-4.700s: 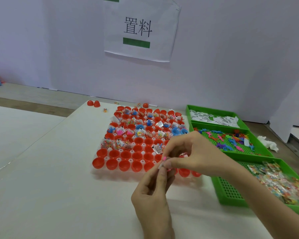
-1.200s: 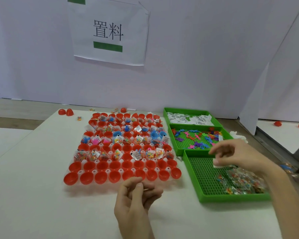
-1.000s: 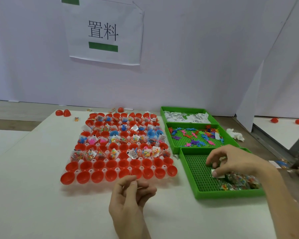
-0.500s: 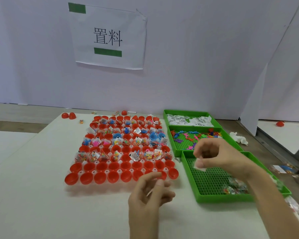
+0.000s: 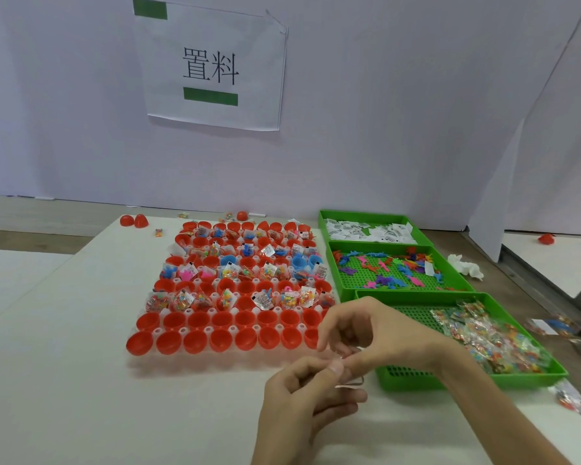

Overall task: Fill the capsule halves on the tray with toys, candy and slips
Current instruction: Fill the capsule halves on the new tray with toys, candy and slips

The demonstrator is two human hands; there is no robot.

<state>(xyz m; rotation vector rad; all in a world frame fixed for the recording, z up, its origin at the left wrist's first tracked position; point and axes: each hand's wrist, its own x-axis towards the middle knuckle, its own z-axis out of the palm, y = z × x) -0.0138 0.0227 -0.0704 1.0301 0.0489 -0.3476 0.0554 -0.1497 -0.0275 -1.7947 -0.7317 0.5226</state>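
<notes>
Worktop [image 5: 81, 380]: pale, set against a white wall with a taped paper sign [image 5: 212, 65].
Tray [image 5: 155, 359]: rows of red halves [image 5: 168, 342]. The far rows hold toys, candy and slips, and the two nearest rows are bare.
Bins: slip bin [image 5: 359, 214], toy bin [image 5: 406, 290] and candy bin [image 5: 416, 380], all green, just right of the tray.
Change: half a second ago the right hand [image 5: 376, 333] hung over the candy bin. It has now come back to meet the left hand [image 5: 316, 391].
Meaning: probably the next item is being readied for a near-row half. Nothing has been dropped in yet.
Left hand: raised off the worktop, fingers curled, thumb on top. Its grip is narrow, pinching a thin pale piece [image 5: 349, 384].
Right hand: wrist arched, fingers pointing down. Its grip is narrow, seemingly on the same piece.
Piece: between the hands, near the tray's near right corner. Whether it is a slip or a packet, I cannot tell.
</notes>
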